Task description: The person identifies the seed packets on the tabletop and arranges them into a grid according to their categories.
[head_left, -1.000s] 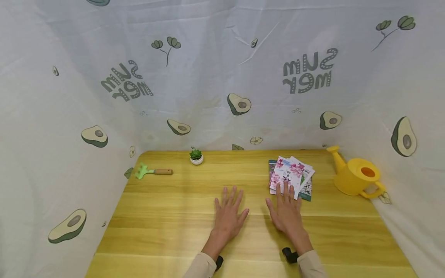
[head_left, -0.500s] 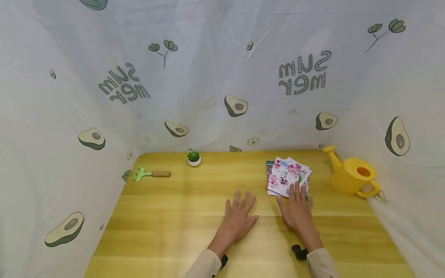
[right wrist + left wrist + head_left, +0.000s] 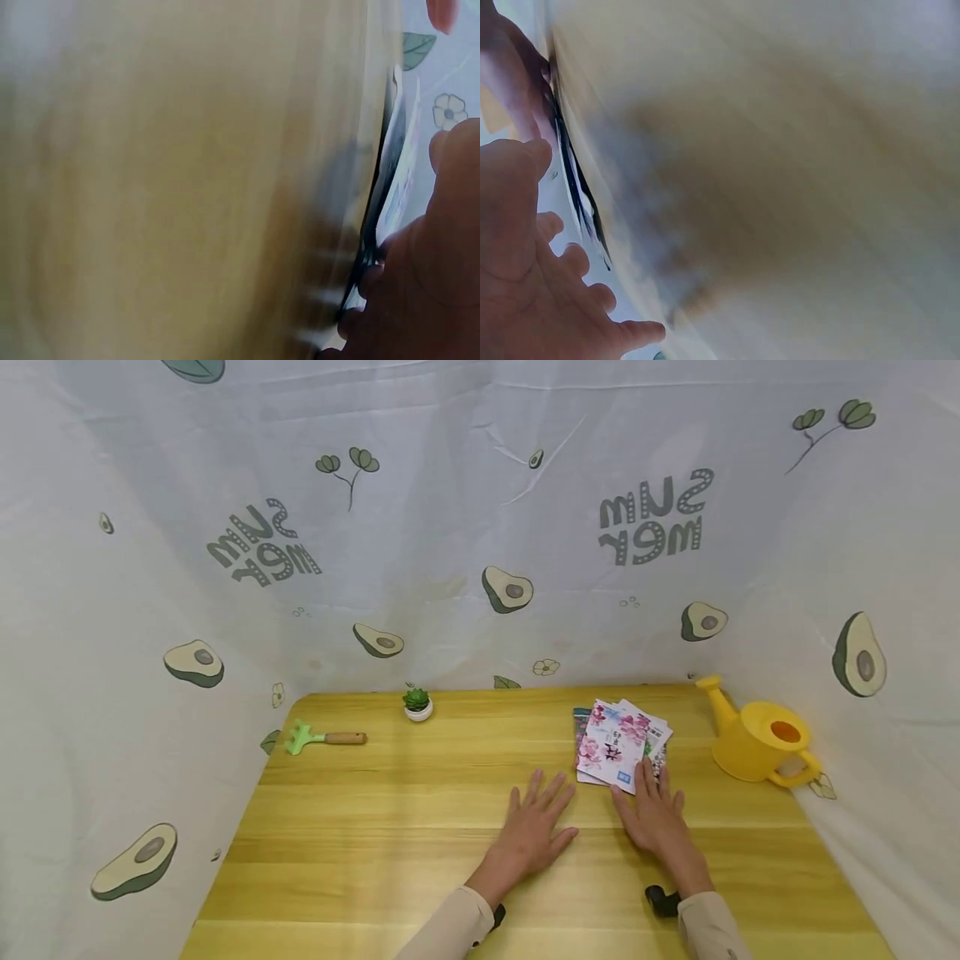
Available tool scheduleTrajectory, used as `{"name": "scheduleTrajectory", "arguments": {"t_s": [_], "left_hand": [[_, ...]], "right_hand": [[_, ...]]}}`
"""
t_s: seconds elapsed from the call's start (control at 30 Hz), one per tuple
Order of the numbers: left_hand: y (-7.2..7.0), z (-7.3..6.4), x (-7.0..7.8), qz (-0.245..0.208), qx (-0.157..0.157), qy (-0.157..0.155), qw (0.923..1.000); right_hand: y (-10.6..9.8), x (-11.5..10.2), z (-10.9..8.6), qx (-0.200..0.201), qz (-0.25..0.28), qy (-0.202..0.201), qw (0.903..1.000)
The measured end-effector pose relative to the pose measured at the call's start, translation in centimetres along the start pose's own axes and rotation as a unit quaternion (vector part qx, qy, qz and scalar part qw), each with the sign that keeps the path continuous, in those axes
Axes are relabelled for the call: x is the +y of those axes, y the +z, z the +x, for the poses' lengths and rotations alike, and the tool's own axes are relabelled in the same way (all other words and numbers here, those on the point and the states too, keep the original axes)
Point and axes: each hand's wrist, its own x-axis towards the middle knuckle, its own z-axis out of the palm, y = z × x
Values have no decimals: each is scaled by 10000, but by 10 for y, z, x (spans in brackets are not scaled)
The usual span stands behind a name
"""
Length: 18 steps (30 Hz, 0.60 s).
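"Paper-looking packets with floral prints, fanned into a flat pile (image 3: 611, 743). Where logged?"

"On the yellow wood-grain tabletop (image 3: 360, 843), toward the far right. Flanked on the right by a bright yellow watering can (image 3: 761, 741), spout aimed far and left."

"Long axis?"

"For the top packet (image 3: 617, 737), white with pink blossoms: laid roughly fore and aft, far end tipped slightly right. Small blue label (image 3: 623, 777) printed at the near right corner. Underneath, a white packet (image 3: 659, 730) is splayed to the right; a dark teal packet (image 3: 581, 721) is exposed at the left edge."

"Hands?"

"Bare right hand (image 3: 663, 822): fingers extended, nothing grasped, fingertips seen over the pile's near right corner. Contact cannot be told. Bare left hand (image 3: 531, 831): fingers spread, nothing held, placed nearer than the pile and to its left. Whether the tabletop is touched, cannot be told."

"Far left?"

"Green-headed, wooden-handled toy rake (image 3: 326, 737), handle pointed right; green succulent in a round white pot (image 3: 417, 704) set near the back edge."
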Motion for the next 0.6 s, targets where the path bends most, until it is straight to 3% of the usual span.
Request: {"name": "scheduleTrajectory", "arguments": {"t_s": [0.17,0.37,0.6], "left_hand": [[3,5,3,116,-31,-33,9999],[6,12,8,342,149,-60,9993],[11,25,10,289,153,-64,9994]], "right_hand": [[0,2,3,-108,-41,43,9999],[1,4,4,-155,-10,28,9999],[1,3,3,-140,-57,12,9999]]}}
